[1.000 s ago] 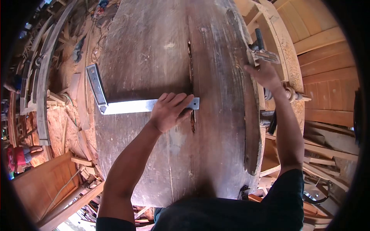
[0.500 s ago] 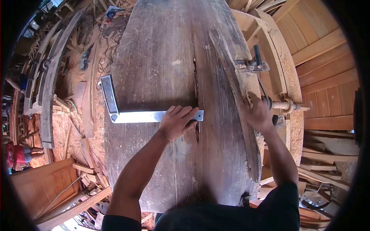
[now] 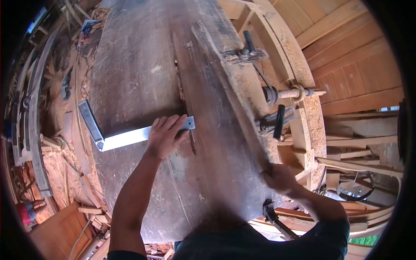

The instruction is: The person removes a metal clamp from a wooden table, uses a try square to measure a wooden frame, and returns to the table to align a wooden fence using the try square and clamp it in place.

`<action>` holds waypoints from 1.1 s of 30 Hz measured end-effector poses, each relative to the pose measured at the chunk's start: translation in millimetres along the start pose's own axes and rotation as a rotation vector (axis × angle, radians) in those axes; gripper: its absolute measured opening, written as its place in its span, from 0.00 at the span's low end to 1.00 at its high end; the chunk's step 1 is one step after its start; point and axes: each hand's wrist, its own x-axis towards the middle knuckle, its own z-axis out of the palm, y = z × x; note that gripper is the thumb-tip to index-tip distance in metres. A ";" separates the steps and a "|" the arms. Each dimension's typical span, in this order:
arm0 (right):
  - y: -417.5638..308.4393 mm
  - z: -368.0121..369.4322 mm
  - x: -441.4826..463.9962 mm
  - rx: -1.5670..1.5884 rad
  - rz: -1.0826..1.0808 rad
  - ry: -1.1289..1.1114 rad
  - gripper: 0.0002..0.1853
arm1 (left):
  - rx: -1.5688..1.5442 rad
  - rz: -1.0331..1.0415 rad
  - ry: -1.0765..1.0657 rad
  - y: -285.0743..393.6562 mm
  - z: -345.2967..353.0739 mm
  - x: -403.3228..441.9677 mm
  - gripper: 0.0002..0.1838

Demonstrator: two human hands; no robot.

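Note:
A large dark wooden slab point(image 3: 143, 93) with a crack along its grain fills the middle of the view. Across it lies a metal try square point(image 3: 125, 138), its dark stock point(image 3: 91, 120) at the slab's left edge. My left hand point(image 3: 166, 135) grips the blade near its free end, fingers over the top and thumb on the near side. A long, rough strip of wood point(image 3: 227, 89) runs along the slab's right side. My right hand point(image 3: 281, 178), blurred by motion, has its fingers curled at the strip's near end, by the slab's right edge.
Clamps with black handles point(image 3: 280, 122) sit along the right side, next to a sawdust-covered timber frame point(image 3: 299, 56). Another clamp point(image 3: 277, 221) is at the near right corner. Long boards point(image 3: 37, 121) and offcuts lie at left. Another person point(image 3: 28, 211) is partly visible far left.
My right hand has moved toward me, from the strip's middle to its near end. The view has shifted, so the slab appears farther left and tilted. My left hand stays on the try square.

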 end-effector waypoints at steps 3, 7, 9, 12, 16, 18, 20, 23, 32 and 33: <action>-30.5 29.6 8.1 0.120 -0.168 -0.033 0.21 | 0.023 0.020 0.029 2.3 0.2 1.2 0.27; -60.5 23.7 11.2 0.064 -0.193 -0.051 0.22 | 0.032 0.021 0.004 0.7 -2.0 5.4 0.27; -56.6 23.4 3.9 0.041 -0.186 -0.030 0.22 | 0.018 0.021 -0.006 3.0 -1.1 2.8 0.27; -44.4 18.5 7.2 0.017 -0.192 -0.036 0.22 | 0.022 0.029 0.003 -1.3 -1.6 3.1 0.28; -40.5 16.8 8.1 -0.048 -0.212 -0.036 0.23 | 0.011 0.019 0.003 1.0 -0.3 1.9 0.27; -48.7 1.4 11.6 -0.122 -0.228 -0.063 0.25 | 0.014 0.009 0.000 -0.2 -2.2 1.7 0.27; -64.3 -27.5 22.7 -0.228 -0.228 -0.110 0.27 | 0.006 0.016 0.006 0.5 -1.6 1.5 0.27; -85.1 -38.4 79.6 0.241 -0.440 0.490 0.29 | 0.001 0.023 0.009 1.2 -2.6 1.3 0.28; -145.6 -65.4 255.7 0.533 -0.491 0.395 0.34 | -0.007 0.002 -0.041 -0.9 -1.6 0.6 0.29; -148.5 -59.8 257.1 0.506 -0.530 0.395 0.33 | -0.005 0.013 -0.029 -1.2 -1.0 0.8 0.29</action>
